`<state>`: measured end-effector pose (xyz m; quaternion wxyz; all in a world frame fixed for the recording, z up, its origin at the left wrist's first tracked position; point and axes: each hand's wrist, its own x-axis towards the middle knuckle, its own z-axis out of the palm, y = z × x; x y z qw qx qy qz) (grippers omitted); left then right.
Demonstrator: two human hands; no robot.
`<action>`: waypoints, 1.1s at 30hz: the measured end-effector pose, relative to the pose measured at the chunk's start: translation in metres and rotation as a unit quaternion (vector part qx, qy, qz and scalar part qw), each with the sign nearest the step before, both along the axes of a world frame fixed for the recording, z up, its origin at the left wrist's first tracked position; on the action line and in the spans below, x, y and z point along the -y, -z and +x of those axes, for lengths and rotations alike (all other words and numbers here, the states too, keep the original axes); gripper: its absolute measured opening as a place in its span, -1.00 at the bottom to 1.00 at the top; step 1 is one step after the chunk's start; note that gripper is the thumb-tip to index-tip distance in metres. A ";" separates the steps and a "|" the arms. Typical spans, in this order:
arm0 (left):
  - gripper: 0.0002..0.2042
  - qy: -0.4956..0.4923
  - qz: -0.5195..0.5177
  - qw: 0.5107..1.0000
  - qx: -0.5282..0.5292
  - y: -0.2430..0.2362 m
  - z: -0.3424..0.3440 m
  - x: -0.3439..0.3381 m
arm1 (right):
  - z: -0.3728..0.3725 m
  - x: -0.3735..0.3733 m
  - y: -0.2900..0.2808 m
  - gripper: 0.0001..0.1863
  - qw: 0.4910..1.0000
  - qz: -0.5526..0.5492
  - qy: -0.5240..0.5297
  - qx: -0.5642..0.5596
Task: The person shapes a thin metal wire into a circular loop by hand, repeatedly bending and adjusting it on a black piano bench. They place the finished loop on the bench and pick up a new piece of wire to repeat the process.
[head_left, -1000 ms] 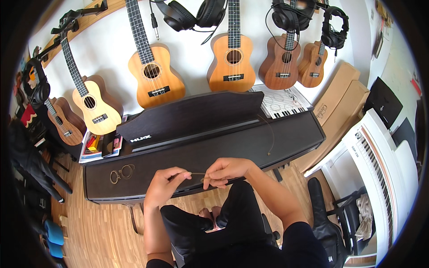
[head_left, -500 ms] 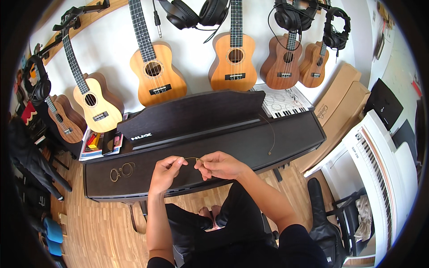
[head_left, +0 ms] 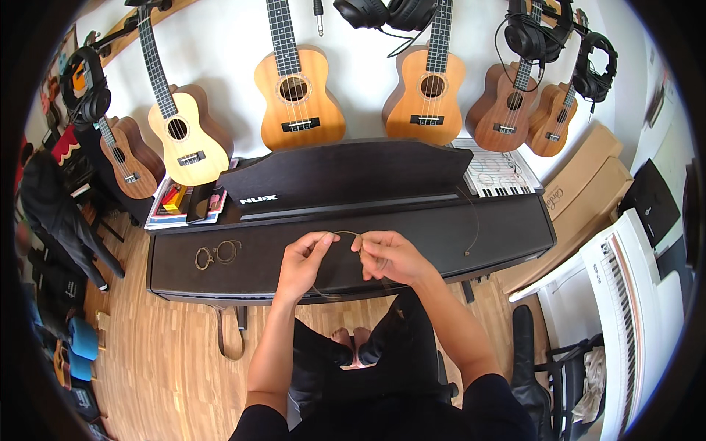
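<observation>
My left hand [head_left: 304, 263] and my right hand [head_left: 391, 259] are raised over the closed dark lid of a digital piano [head_left: 511, 239], both pinching a thin brass-coloured string [head_left: 344, 232]. It arcs between my fingertips, and a length hangs below my left hand. To the left, coiled strings [head_left: 208, 259] lie on the lid. Another loose, thin string [head_left: 476, 228] curves over the lid to the right.
Ukuleles [head_left: 298, 110] and headphones [head_left: 537, 40] hang behind. Magazines [head_left: 165, 213] and printed sheets [head_left: 489, 165] lie behind the lid. At right stand cardboard boxes [head_left: 581, 187], a white keyboard [head_left: 618, 309] and black case [head_left: 526, 353]; at left, what looks like a dark-clothed person [head_left: 62, 220].
The view has shifted, so the lid sits higher. My fingers have shifted along the string, which now bows upward between them, with a hanging length showing below my left hand.
</observation>
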<state>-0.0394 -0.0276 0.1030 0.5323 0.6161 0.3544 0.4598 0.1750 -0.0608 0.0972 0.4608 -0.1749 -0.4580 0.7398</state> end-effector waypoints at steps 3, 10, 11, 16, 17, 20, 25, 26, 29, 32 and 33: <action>-0.79 -0.027 0.046 0.998 -0.013 0.001 -0.002 -0.001 | 0.003 0.002 -0.004 -0.69 0.999 -0.017 0.017 0.028; -0.84 -0.020 0.083 0.996 -0.027 -0.009 -0.009 0.007 | 0.005 0.007 -0.011 -0.66 0.993 -0.024 0.005 0.114; -0.85 -0.012 0.081 0.996 -0.042 -0.015 -0.012 0.011 | 0.005 0.008 -0.013 -0.67 0.989 0.001 0.009 0.150; -0.89 0.034 0.108 0.986 -0.123 -0.028 -0.028 0.028 | 0.002 0.022 -0.026 -0.72 0.963 0.046 0.048 0.262; -0.89 0.035 0.118 0.983 -0.139 -0.029 -0.030 0.031 | 0.003 0.024 -0.028 -0.74 0.957 0.046 0.048 0.284; -0.90 0.045 0.137 0.974 -0.177 -0.030 -0.035 0.039 | 0.009 0.028 -0.033 -0.79 0.931 0.057 0.052 0.357; -0.91 0.075 0.113 0.973 -0.185 -0.031 -0.042 0.053 | 0.013 0.037 -0.023 -0.78 0.918 0.119 0.088 0.368; -0.91 0.077 0.105 0.975 -0.180 -0.029 -0.042 0.053 | 0.014 0.039 -0.022 -0.78 0.924 0.102 0.098 0.354; -0.90 0.064 0.082 0.983 -0.152 -0.025 -0.045 0.055 | 0.015 0.041 -0.021 -0.77 0.936 0.061 0.106 0.331; -0.88 0.017 0.078 0.992 -0.103 -0.025 -0.051 0.054 | 0.028 0.042 -0.024 -0.75 0.927 0.046 0.070 0.366; -0.88 -0.002 0.084 0.992 -0.096 -0.025 -0.059 0.053 | 0.034 0.044 -0.024 -0.74 0.920 0.045 0.049 0.386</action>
